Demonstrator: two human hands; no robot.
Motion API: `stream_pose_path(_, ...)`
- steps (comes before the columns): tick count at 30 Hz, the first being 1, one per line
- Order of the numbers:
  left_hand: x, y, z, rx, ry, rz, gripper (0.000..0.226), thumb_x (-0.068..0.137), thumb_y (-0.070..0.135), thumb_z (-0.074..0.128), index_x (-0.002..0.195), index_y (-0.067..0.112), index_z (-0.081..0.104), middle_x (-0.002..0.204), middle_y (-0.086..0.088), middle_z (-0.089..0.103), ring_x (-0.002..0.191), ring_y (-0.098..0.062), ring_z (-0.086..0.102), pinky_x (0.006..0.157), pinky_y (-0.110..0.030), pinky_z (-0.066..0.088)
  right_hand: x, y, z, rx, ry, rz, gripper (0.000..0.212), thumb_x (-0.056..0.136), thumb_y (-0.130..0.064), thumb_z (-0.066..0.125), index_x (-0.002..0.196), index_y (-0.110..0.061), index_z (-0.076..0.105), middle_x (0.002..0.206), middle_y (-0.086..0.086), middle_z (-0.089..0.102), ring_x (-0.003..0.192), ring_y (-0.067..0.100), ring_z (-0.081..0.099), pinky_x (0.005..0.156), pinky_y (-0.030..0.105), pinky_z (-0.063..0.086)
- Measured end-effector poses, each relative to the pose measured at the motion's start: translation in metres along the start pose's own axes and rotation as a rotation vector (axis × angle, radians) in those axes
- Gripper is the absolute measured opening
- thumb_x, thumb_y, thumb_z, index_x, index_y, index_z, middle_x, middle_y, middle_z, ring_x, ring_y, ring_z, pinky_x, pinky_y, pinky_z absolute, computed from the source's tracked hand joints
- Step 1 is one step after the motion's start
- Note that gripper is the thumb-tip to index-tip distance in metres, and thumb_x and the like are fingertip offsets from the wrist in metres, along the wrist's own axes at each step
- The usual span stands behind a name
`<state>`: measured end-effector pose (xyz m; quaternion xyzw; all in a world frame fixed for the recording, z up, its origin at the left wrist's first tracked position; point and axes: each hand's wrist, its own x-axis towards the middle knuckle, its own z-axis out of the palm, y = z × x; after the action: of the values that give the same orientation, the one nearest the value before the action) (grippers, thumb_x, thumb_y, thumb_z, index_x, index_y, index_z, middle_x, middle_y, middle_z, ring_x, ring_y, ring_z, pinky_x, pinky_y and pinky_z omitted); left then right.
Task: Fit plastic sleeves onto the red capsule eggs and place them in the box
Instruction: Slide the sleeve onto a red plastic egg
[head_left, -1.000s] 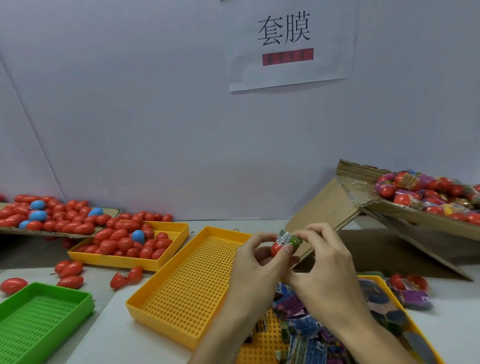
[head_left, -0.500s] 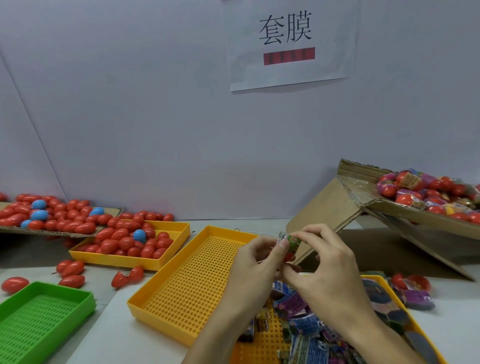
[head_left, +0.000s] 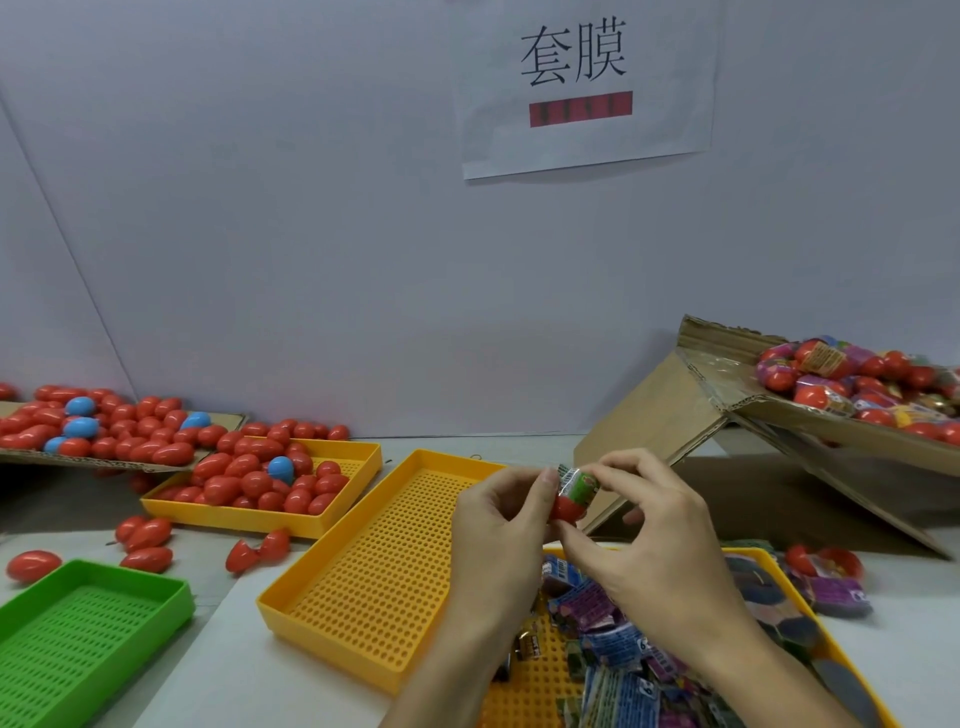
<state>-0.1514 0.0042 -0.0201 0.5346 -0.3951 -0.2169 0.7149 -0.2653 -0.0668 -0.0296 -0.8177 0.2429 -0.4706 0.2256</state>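
Both hands meet at the middle of the view around one red capsule egg (head_left: 567, 509). A green printed plastic sleeve (head_left: 581, 486) covers the egg's upper half. My left hand (head_left: 501, 525) pinches the egg from the left, and my right hand (head_left: 649, 530) pinches the sleeve from the right and above. The cardboard box (head_left: 810, 415) at the right holds several sleeved eggs (head_left: 831, 374). Flat loose sleeves (head_left: 613, 639) fill the yellow tray (head_left: 779, 564) under my hands.
An empty yellow tray (head_left: 374, 566) lies left of my hands. Another yellow tray (head_left: 358, 457) with bare red eggs (head_left: 249, 478) and a blue one sits behind it. More eggs lie on cardboard (head_left: 119, 460) at far left. A green tray (head_left: 88, 623) is at bottom left.
The egg has turned in my fingers, and its bare red end now points down with the sleeve drawn over the top. Both hands stayed in nearly the same spot.
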Motion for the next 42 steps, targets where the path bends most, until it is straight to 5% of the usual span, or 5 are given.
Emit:
stream_pose_path(8, -0.003, -0.003, 0.001, 0.182, 0.055, 0.121, 0.017, 0.093, 0.017, 0.066, 0.082, 0.027, 0.076, 0.078, 0.005, 0.076, 0.078, -0.013, 0.073, 0.068, -0.028, 0.060, -0.001, 0.001, 0.001, -0.013, 0.024, 0.033, 0.045, 0.074, -0.038, 0.080, 0.115, -0.023, 0.071, 0.103, -0.024, 0.054, 0.103, -0.003, 0.052, 0.080, 0.006, 0.043)
stream_pose_path(21, -0.005, 0.004, 0.002, 0.139, 0.028, 0.265, 0.011, 0.084, 0.012, 0.076, 0.091, 0.020, 0.073, 0.086, 0.005, 0.076, 0.083, -0.008, 0.073, 0.071, -0.018, 0.057, 0.004, 0.000, -0.005, 0.318, -0.010, 0.194, 0.041, 0.076, -0.040, 0.076, 0.114, -0.028, 0.072, 0.109, -0.016, 0.062, 0.100, 0.009, 0.062, 0.080, 0.036, 0.058)
stream_pose_path(29, -0.005, 0.002, 0.003, 0.222, 0.016, 0.291, 0.007, 0.085, 0.022, 0.076, 0.083, 0.017, 0.070, 0.080, 0.004, 0.073, 0.081, -0.012, 0.072, 0.070, -0.024, 0.059, 0.002, 0.002, -0.004, 0.289, 0.040, 0.184, 0.044, 0.074, -0.031, 0.080, 0.117, -0.030, 0.069, 0.107, -0.024, 0.058, 0.095, 0.006, 0.060, 0.077, 0.027, 0.056)
stream_pose_path(36, -0.002, 0.004, 0.000, 0.167, -0.177, -0.040, 0.049, 0.082, 0.050, 0.062, 0.096, 0.003, 0.066, 0.084, -0.015, 0.070, 0.077, -0.029, 0.072, 0.067, -0.044, 0.062, 0.000, -0.002, -0.002, 0.259, -0.069, 0.099, 0.040, 0.076, -0.026, 0.082, 0.104, -0.047, 0.063, 0.108, -0.022, 0.056, 0.078, 0.017, 0.060, 0.067, 0.034, 0.058)
stream_pose_path(42, 0.002, 0.004, -0.009, 0.251, -0.305, -0.079, 0.051, 0.087, 0.051, 0.057, 0.094, 0.000, 0.063, 0.073, -0.015, 0.070, 0.067, -0.025, 0.073, 0.068, -0.045, 0.060, 0.003, 0.002, -0.009, 0.192, -0.098, 0.033, 0.047, 0.078, -0.023, 0.078, 0.105, -0.053, 0.054, 0.108, -0.032, 0.051, 0.094, -0.003, 0.054, 0.074, 0.012, 0.047)
